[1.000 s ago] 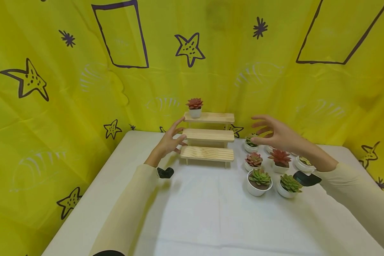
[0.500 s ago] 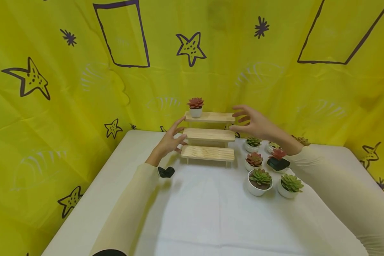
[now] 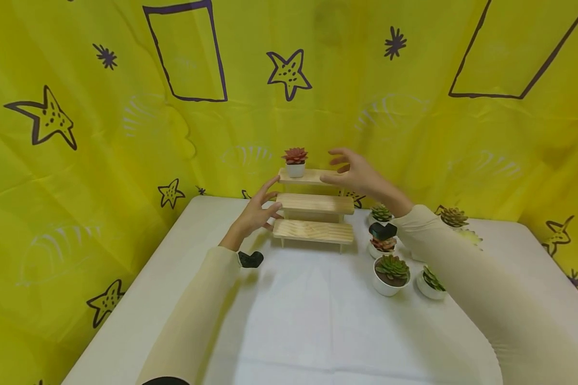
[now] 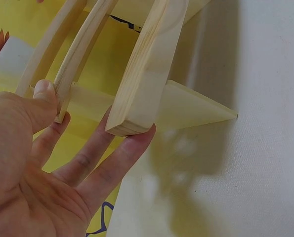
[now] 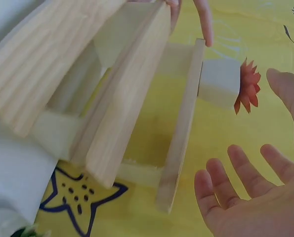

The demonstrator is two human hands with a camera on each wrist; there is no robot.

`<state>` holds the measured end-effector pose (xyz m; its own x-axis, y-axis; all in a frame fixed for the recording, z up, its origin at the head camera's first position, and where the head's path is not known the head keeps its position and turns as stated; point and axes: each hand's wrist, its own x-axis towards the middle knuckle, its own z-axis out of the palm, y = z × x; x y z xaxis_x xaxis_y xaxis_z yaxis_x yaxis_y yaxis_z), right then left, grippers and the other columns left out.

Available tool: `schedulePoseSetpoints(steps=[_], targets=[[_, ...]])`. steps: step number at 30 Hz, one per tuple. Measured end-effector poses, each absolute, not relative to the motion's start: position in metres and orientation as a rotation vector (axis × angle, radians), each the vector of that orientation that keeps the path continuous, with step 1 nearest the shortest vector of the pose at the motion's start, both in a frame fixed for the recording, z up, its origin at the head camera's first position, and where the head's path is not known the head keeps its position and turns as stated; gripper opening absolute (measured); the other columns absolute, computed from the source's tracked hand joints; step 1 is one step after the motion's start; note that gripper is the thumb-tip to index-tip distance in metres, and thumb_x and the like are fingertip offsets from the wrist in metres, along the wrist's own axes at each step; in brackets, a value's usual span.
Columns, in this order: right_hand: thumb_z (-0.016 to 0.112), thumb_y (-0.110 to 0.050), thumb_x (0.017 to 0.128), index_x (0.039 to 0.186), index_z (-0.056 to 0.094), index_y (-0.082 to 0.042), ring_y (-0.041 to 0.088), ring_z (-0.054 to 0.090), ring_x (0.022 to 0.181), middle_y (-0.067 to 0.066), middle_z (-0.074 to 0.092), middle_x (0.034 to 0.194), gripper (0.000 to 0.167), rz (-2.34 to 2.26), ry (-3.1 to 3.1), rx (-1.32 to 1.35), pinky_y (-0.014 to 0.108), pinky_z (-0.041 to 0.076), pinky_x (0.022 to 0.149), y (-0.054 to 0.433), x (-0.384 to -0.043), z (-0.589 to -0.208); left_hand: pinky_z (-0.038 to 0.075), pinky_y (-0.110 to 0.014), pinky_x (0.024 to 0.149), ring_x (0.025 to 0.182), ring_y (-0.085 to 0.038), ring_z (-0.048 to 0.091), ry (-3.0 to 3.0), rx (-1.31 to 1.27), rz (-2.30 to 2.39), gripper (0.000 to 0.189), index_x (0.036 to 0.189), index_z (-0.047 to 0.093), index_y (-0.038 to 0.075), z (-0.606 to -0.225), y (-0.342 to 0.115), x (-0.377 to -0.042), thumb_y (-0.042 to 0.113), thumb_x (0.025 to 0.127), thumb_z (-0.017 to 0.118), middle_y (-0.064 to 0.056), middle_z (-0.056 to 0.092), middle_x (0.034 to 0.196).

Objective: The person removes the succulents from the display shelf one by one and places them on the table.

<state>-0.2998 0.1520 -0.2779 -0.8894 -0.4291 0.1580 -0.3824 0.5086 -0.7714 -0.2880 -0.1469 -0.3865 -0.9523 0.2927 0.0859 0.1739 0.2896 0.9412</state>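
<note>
A wooden three-tier plant stand (image 3: pixel 314 204) stands at the back of the table. My left hand (image 3: pixel 254 216) holds it by its left end; in the left wrist view the thumb (image 4: pixel 44 94) lies against the middle board and two fingers meet the lowest board's end. On the left of the top board sits a potted red succulent (image 3: pixel 296 163) in a white pot. My right hand (image 3: pixel 358 174), holding nothing, hovers at the top board's right part with fingers spread. In the right wrist view it is apart from the red succulent (image 5: pixel 248 85).
Several more potted succulents stand right of the stand, including a green succulent (image 3: pixel 391 271) in front and a dark green succulent (image 3: pixel 454 217) behind. My right sleeve (image 3: pixel 467 278) covers some of them. A yellow patterned curtain (image 3: pixel 289 123) hangs close behind the table.
My right hand has travelled left from above the potted succulents to the stand's top board. The left hand keeps its place at the stand, and the red succulent has not moved.
</note>
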Motion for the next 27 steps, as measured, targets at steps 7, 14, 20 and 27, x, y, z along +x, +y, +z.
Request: schedulePoseSetpoints(steps=[7, 14, 20, 27], targets=[[0.076, -0.032, 0.095, 0.157, 0.036, -0.006, 0.041, 0.051, 0.132, 0.023, 0.049, 0.149, 0.079, -1.391, 2.692, -0.686, 0.054, 0.049, 0.104, 0.127, -0.311, -0.281, 0.061, -0.044, 0.057, 0.099, -0.04, 0.072, 2.426, 0.429, 1.769, 0.072, 0.159, 0.025, 0.051, -0.386, -0.146, -0.288, 0.014, 0.106, 0.058, -0.016, 0.032, 0.164], [0.076, -0.032, 0.095, 0.158, 0.036, -0.005, 0.04, 0.052, 0.131, 0.022, 0.049, 0.149, 0.079, -1.417, 2.671, -0.638, 0.052, 0.05, 0.103, 0.105, -0.322, -0.282, 0.062, -0.051, 0.062, 0.1, -0.04, 0.071, 2.402, 0.434, 1.788, 0.072, 0.159, 0.025, 0.053, -0.386, -0.147, -0.287, 0.014, 0.107, 0.057, -0.016, 0.03, 0.165], [0.076, -0.034, 0.095, 0.157, 0.037, -0.005, 0.036, 0.051, 0.134, 0.02, 0.052, 0.147, 0.079, -1.461, 2.647, -0.563, 0.049, 0.05, 0.104, 0.092, -0.328, -0.285, 0.061, -0.057, 0.065, 0.098, -0.037, 0.072, 2.386, 0.448, 1.806, 0.073, 0.158, 0.025, 0.054, -0.386, -0.147, -0.286, 0.013, 0.107, 0.056, -0.015, 0.031, 0.165], [0.077, -0.033, 0.094, 0.155, 0.042, -0.003, 0.035, 0.052, 0.131, 0.02, 0.053, 0.146, 0.076, -1.476, 2.645, -0.512, 0.048, 0.051, 0.102, 0.082, -0.336, -0.288, 0.06, -0.058, 0.065, 0.096, -0.037, 0.073, 2.402, 0.461, 1.796, 0.072, 0.159, 0.025, 0.052, -0.388, -0.147, -0.287, 0.013, 0.107, 0.056, -0.017, 0.031, 0.165]])
